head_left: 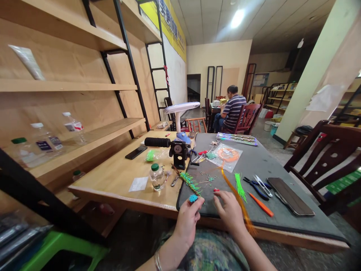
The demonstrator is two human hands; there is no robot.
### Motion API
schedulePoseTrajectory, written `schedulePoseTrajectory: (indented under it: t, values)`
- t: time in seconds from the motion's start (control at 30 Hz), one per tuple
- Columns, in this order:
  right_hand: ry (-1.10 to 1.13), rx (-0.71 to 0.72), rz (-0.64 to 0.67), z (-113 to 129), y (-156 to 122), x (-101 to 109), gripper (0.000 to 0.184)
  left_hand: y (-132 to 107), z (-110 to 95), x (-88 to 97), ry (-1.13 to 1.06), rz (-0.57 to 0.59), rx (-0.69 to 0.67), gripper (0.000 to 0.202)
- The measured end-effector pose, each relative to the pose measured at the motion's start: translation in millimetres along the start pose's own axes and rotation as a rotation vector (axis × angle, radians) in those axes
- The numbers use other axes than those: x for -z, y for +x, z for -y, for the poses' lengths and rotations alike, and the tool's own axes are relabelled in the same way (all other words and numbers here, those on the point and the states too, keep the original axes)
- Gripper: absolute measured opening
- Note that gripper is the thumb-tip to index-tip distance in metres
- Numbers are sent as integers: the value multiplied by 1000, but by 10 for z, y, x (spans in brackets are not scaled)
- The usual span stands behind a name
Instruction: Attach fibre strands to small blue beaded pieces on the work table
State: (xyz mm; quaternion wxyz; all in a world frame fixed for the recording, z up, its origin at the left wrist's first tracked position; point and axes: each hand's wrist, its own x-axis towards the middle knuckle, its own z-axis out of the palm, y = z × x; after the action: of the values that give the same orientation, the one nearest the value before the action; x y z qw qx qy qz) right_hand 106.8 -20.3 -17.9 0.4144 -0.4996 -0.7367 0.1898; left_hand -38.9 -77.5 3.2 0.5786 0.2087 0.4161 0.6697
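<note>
My left hand (187, 218), at the near edge of the table, pinches a small bright blue cluster (193, 198) that looks made of beads. Just right of it, my right hand (229, 209) hovers over the grey mat with bent fingers. A small red spot (216, 190) shows at its fingertips; whether it is held or worn cannot be made out. Beyond my left hand lies a green beaded sprig (190, 181) with a brown stem. Loose small turquoise beads (210, 178) lie ahead of my hands. Orange thread (235, 192) runs past my right hand.
On the mat (284, 192) are green strands (239, 187), pliers (256, 187), silver scissors (263, 185), an orange tool (261, 204) and a brown case (290, 195). A black clamp stand (179, 153), bottle (157, 177) and phone (136, 152) stand left. Another person (232, 109) sits farther back.
</note>
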Motion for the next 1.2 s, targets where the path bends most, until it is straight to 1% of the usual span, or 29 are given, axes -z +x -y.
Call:
schedulePoseTrajectory:
  t: [0.07, 0.13, 0.2, 0.27, 0.4, 0.67, 0.9, 1.0, 1.1, 1.2]
  values:
    - [390, -153, 79, 122, -83, -5, 28, -4, 17, 7, 16, 10, -17, 29]
    - [711, -306, 166, 248, -158, -19, 32, -11, 30, 8, 38, 28, -32, 28]
    - [909, -417, 211, 352, -210, -34, 32, -19, 35, 3, 59, 52, -47, 27]
    - [1014, -485, 230, 417, -234, -48, 32, -28, 33, -5, 73, 71, -60, 27]
    - [1112, -563, 253, 451, -227, -82, 31, -38, 23, -16, 95, 90, -64, 26]
    - [1136, -595, 221, 452, -229, -106, 31, -56, -9, -26, 203, 120, -36, 26]
    - [1158, -623, 236, 443, -241, -109, 30, -59, -31, -7, 274, 181, -105, 25]
    - [1191, -630, 255, 448, -242, -119, 29, -52, -28, 7, 275, 193, -125, 25]
    - [1209, -623, 288, 464, -239, -113, 28, -40, -27, 14, 243, 201, -99, 25]
    - [1197, -611, 302, 489, -236, -90, 26, -26, -30, 22, 215, 163, -61, 27]
